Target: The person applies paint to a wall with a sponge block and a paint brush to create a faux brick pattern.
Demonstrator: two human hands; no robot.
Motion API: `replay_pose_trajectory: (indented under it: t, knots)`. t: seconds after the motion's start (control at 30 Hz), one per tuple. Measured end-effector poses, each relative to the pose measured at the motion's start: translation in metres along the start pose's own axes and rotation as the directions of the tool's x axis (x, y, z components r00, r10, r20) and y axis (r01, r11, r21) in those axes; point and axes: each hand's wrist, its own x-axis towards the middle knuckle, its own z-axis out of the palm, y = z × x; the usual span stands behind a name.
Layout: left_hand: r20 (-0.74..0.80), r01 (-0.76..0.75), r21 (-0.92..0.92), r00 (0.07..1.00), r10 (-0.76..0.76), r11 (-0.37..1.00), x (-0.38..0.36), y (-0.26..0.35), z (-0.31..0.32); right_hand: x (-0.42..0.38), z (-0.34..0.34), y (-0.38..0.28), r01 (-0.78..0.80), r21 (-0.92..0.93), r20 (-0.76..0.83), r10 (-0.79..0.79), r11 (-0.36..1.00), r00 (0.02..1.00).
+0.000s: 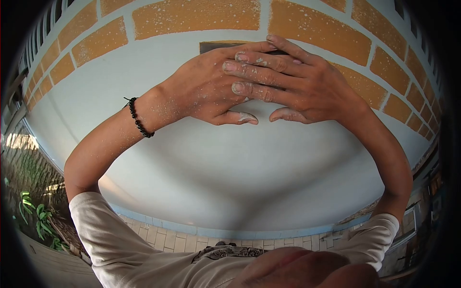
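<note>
My left hand (pixel 204 86) reaches in from the left, its thumb stretched out and its fingers mostly hidden behind the other hand. A black beaded bracelet (pixel 138 117) circles the wrist. My right hand (pixel 307 89) lies across the back of the left, its fingers straight and slightly apart, nothing in them. Pale paint-like smears and specks mark the fingers of both hands, and fine white specks dot the left forearm. Just behind the hands, a dark rectangle with a tan edge (pixel 211 47) shows at the wall, partly covered.
A white wall (pixel 269 177) fills the view, with orange-brown painted bricks (pixel 197 19) speckled white along its upper part. Below runs a light blue strip (pixel 211 232) above tiled floor (pixel 161 238). Green plants (pixel 43 223) grow at the left.
</note>
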Motion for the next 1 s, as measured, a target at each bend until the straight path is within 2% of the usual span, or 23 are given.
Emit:
replay_pose_trajectory:
  t: [0.1,0.2,0.3,0.4,0.5,0.6,0.7,0.8,0.9,1.0]
  knots:
    - [-0.021,-0.005,-0.081,1.0,0.004,0.997,-0.002,-0.002,0.001,0.0,0.0,-0.002,0.001,0.002,0.004,-0.001,1.0,1.0]
    - [0.045,0.02,-0.045,0.999,-0.018,0.999,-0.005,-0.012,0.02,-0.003,0.019,0.007,0.009,-0.036,0.029,-0.008,0.999,1.0]
    - [-0.009,0.002,-0.055,1.0,-0.003,0.998,-0.006,-0.013,0.024,-0.002,0.019,0.009,0.006,-0.011,0.047,-0.005,1.0,0.999]
    - [0.019,0.021,-0.011,1.0,-0.021,1.0,-0.005,-0.009,0.017,-0.001,0.013,0.005,-0.004,-0.016,0.064,0.005,1.0,0.998]
    - [0.054,-0.005,0.112,0.999,-0.001,0.994,-0.003,-0.003,0.006,0.001,0.004,0.001,0.011,-0.01,0.032,-0.011,1.0,0.999]
    - [0.008,0.029,-0.04,1.0,-0.029,0.999,-0.003,0.002,0.002,0.001,0.002,-0.003,-0.004,0.022,-0.001,0.004,1.0,1.0]
    - [0.026,0.04,-0.078,0.999,-0.038,0.996,-0.003,-0.005,0.011,-0.001,0.01,0.003,-0.001,0.006,0.022,0.001,1.0,1.0]
    - [0.052,0.031,-0.028,0.998,-0.029,0.999,-0.003,-0.011,0.018,-0.001,0.017,0.008,-0.004,0.001,0.03,0.004,1.0,1.0]
    - [0.001,-0.016,0.039,1.0,0.016,0.999,-0.002,-0.012,0.017,-0.001,0.013,0.006,-0.006,-0.041,0.069,0.009,0.999,0.998]
    - [0.007,-0.007,0.042,1.0,0.007,0.999,-0.002,-0.007,0.008,0.001,0.009,0.0,-0.02,-0.062,0.035,0.022,0.998,0.999]
